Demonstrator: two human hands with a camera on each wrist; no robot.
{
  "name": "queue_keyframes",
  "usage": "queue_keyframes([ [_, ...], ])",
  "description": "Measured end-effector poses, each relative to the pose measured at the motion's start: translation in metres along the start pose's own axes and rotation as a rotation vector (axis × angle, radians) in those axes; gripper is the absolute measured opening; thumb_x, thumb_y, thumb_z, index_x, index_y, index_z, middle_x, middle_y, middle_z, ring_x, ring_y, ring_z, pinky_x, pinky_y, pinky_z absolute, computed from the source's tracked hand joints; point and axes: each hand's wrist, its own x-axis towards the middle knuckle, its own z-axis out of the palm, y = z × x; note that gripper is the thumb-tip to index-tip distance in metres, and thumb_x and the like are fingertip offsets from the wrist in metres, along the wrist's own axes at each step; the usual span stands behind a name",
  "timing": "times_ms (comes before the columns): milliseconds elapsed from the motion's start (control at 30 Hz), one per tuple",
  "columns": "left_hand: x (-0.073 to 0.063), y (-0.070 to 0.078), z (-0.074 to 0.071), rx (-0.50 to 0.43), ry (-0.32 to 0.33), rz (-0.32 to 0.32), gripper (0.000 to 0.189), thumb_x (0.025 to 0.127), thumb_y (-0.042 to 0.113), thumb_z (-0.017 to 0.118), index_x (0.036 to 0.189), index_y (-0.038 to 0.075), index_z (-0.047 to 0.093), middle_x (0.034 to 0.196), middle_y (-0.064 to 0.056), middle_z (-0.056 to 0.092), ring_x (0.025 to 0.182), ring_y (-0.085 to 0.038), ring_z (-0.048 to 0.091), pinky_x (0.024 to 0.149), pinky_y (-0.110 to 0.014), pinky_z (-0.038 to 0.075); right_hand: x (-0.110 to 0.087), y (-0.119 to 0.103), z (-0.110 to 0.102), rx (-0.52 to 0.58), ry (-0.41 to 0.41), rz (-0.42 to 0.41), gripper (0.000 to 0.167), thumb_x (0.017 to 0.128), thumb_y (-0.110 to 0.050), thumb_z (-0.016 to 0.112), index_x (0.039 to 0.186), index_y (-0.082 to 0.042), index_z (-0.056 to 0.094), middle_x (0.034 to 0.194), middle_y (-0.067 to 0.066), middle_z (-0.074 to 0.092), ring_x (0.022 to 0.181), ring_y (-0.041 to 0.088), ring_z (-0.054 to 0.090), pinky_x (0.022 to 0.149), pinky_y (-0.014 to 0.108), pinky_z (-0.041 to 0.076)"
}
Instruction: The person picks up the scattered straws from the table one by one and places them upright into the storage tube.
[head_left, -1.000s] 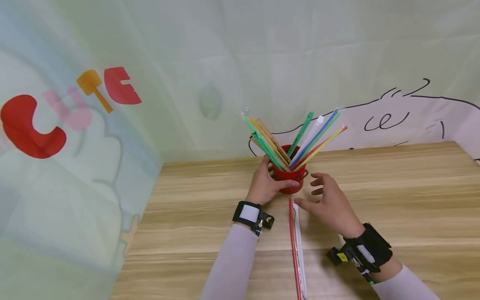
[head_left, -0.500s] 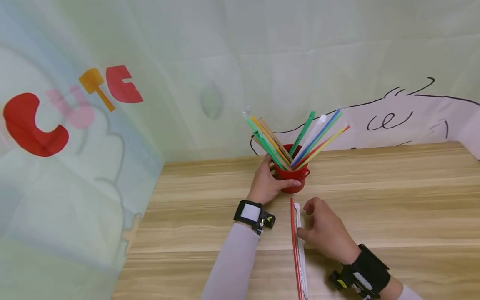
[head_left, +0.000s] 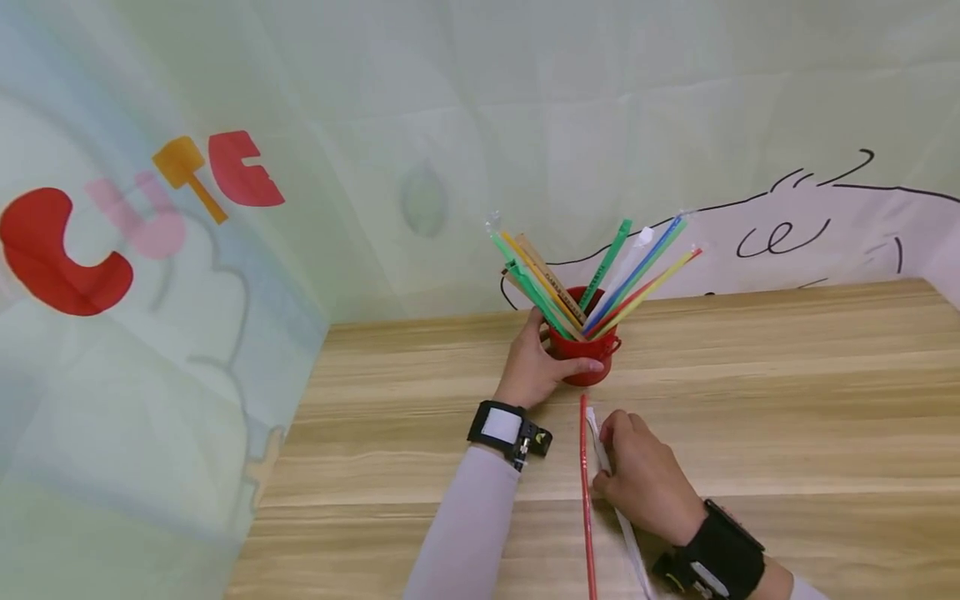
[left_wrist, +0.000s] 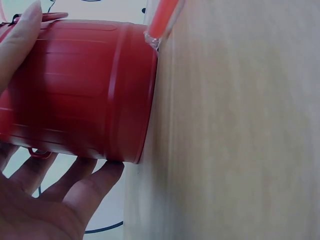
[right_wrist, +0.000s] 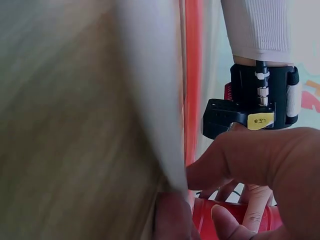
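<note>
My left hand (head_left: 532, 362) grips a small red bucket (head_left: 588, 371) from its left side, thumb across the front and fingers behind. In the left wrist view the red bucket (left_wrist: 80, 87) stands upright on the table between thumb and fingers. Several wrapped straws (head_left: 555, 287) in green, yellow, brown, white, blue and red fan out of its top. My right hand (head_left: 648, 479) pinches a white-wrapped straw (head_left: 630, 542) between thumb and fingers. To its left, a red straw (head_left: 587, 500) lies on the table, its far end near the bucket. The white straw (right_wrist: 152, 90) looks blurred in the right wrist view.
The wood-grain table (head_left: 390, 467) meets a pale printed cloth backdrop (head_left: 360, 167) behind the bucket and along the left. Black wrist cameras (head_left: 536, 439) are strapped to both wrists.
My right hand has come down from beside the bucket toward me and taken hold of the white straw, whose near end has swung right. The left hand stays on the bucket.
</note>
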Motion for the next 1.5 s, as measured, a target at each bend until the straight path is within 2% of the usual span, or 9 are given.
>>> queue_keyframes([
  [233, -0.002, 0.001, -0.005, 0.001, 0.010, -0.005, 0.096, 0.077, 0.041, 0.091, 0.154, 0.038, 0.034, 0.150, -0.001, 0.051, 0.132, -0.026, 0.057, 0.106, -0.045, 0.055, 0.001, -0.001, -0.003, -0.003, 0.017, -0.035, 0.046, 0.076, -0.006, 0.085, 0.109, -0.006, 0.052, 0.093, 0.008, 0.053, 0.075, 0.021, 0.051, 0.061, 0.031, 0.043],
  [400, -0.001, 0.002, -0.007, 0.015, 0.019, 0.010, 0.096, 0.077, 0.039, 0.092, 0.154, 0.033, 0.035, 0.151, -0.001, 0.050, 0.133, -0.025, 0.056, 0.107, -0.044, 0.054, 0.002, 0.000, -0.010, 0.046, 0.021, -0.060, 0.045, 0.078, -0.004, 0.083, 0.109, -0.007, 0.052, 0.087, 0.007, 0.054, 0.075, 0.020, 0.051, 0.061, 0.031, 0.042],
  [533, -0.001, 0.001, -0.007, 0.016, 0.015, 0.015, 0.097, 0.077, 0.039, 0.092, 0.155, 0.035, 0.034, 0.150, -0.001, 0.051, 0.133, -0.025, 0.057, 0.106, -0.043, 0.054, 0.002, 0.003, -0.018, 0.098, 0.027, -0.090, 0.043, 0.081, -0.005, 0.081, 0.110, -0.006, 0.051, 0.086, 0.006, 0.058, 0.074, 0.018, 0.054, 0.060, 0.029, 0.045],
  [667, 0.000, 0.000, -0.007, 0.009, 0.012, 0.013, 0.096, 0.077, 0.039, 0.092, 0.154, 0.036, 0.035, 0.150, -0.001, 0.051, 0.133, -0.025, 0.057, 0.106, -0.044, 0.055, 0.003, 0.006, -0.024, 0.154, 0.035, -0.105, 0.042, 0.083, -0.006, 0.080, 0.111, -0.006, 0.049, 0.092, 0.007, 0.064, 0.080, 0.017, 0.063, 0.063, 0.030, 0.051],
  [800, 0.000, -0.001, -0.007, 0.012, 0.019, 0.019, 0.096, 0.077, 0.039, 0.093, 0.154, 0.033, 0.036, 0.150, 0.000, 0.050, 0.132, -0.024, 0.057, 0.106, -0.044, 0.055, 0.004, 0.007, -0.028, 0.193, 0.071, -0.133, 0.044, 0.084, -0.004, 0.079, 0.114, -0.004, 0.047, 0.099, 0.010, 0.064, 0.085, 0.017, 0.067, 0.067, 0.028, 0.054],
  [967, 0.000, -0.001, -0.006, 0.019, 0.026, 0.021, 0.096, 0.077, 0.037, 0.093, 0.154, 0.031, 0.036, 0.149, -0.002, 0.051, 0.131, -0.025, 0.057, 0.106, -0.044, 0.055, 0.003, 0.008, -0.033, 0.245, 0.105, -0.157, 0.049, 0.084, -0.002, 0.078, 0.120, -0.001, 0.043, 0.101, 0.013, 0.062, 0.084, 0.017, 0.066, 0.068, 0.025, 0.054],
  [1200, 0.000, 0.001, -0.003, -0.009, 0.015, 0.008, 0.096, 0.077, 0.036, 0.093, 0.154, 0.035, 0.036, 0.149, -0.002, 0.051, 0.130, -0.026, 0.059, 0.105, -0.044, 0.055, 0.002, 0.010, -0.044, 0.340, 0.111, -0.138, 0.056, 0.087, -0.002, 0.075, 0.128, 0.000, 0.038, 0.102, 0.015, 0.064, 0.082, 0.017, 0.070, 0.065, 0.026, 0.058],
  [1333, 0.000, 0.002, -0.001, -0.017, 0.013, 0.006, 0.097, 0.076, 0.034, 0.094, 0.154, 0.036, 0.037, 0.150, -0.002, 0.051, 0.130, -0.027, 0.059, 0.104, -0.044, 0.056, 0.002, 0.012, -0.057, 0.426, 0.116, -0.124, 0.064, 0.090, -0.001, 0.072, 0.140, 0.000, 0.033, 0.107, 0.018, 0.064, 0.084, 0.018, 0.071, 0.066, 0.030, 0.061],
  [1500, 0.000, 0.001, -0.001, -0.013, 0.006, 0.010, 0.097, 0.076, 0.035, 0.094, 0.154, 0.035, 0.036, 0.150, -0.002, 0.051, 0.130, -0.027, 0.059, 0.103, -0.043, 0.056, 0.002, 0.015, -0.075, 0.455, 0.187, -0.139, 0.075, 0.093, -0.002, 0.073, 0.153, 0.000, 0.028, 0.114, 0.023, 0.063, 0.085, 0.010, 0.070, 0.068, 0.030, 0.064],
])
